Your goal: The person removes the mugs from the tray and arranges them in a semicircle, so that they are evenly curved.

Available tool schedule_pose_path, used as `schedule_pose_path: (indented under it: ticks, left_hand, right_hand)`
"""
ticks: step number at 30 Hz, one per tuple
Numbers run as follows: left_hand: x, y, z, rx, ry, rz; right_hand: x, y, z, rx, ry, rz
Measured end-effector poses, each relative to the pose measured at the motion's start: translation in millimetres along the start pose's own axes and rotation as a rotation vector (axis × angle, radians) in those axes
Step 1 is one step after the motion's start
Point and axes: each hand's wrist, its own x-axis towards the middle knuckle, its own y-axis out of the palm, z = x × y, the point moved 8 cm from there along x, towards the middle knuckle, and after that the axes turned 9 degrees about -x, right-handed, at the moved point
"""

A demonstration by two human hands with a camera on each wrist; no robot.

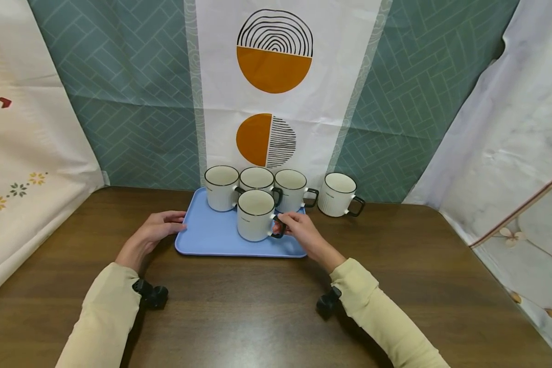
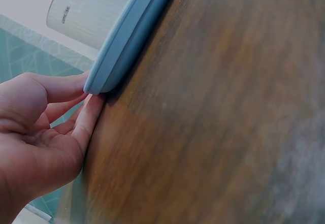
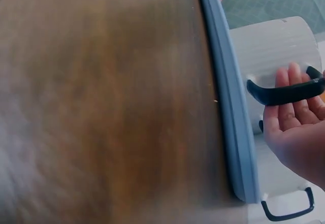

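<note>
A blue rectangular tray (image 1: 207, 232) lies on the table, with three white mugs with dark rims along its back: left (image 1: 222, 197), middle (image 1: 256, 176) and right (image 1: 291, 194). In front of them, over the tray, is another white mug (image 1: 253, 225). My right hand (image 1: 303, 234) grips its black handle (image 3: 284, 93), the fingers passing through the loop. At the tray's left end, my left hand (image 1: 154, 230) holds the edge, thumb on the rim (image 2: 114, 46) and fingers low beside it in the left wrist view. A further white mug (image 1: 336, 197) stands on the table right of the tray.
The brown wooden table (image 1: 239, 306) runs back to a patterned green and white cloth (image 1: 147, 128). Pale cloths hang at the left (image 1: 23, 153) and right (image 1: 524, 168). A black wrist camera (image 1: 152, 295) sits on the left sleeve, another (image 1: 327, 302) on the right.
</note>
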Motion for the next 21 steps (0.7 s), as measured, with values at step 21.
schedule_pose_path:
  ticks: [21]
  left_hand:
    - [-0.9, 2.5, -2.5, -0.01, 0.031, 0.034]
  right_hand:
    - [-1.7, 13.0, -0.2, 0.038, -0.042, 0.024]
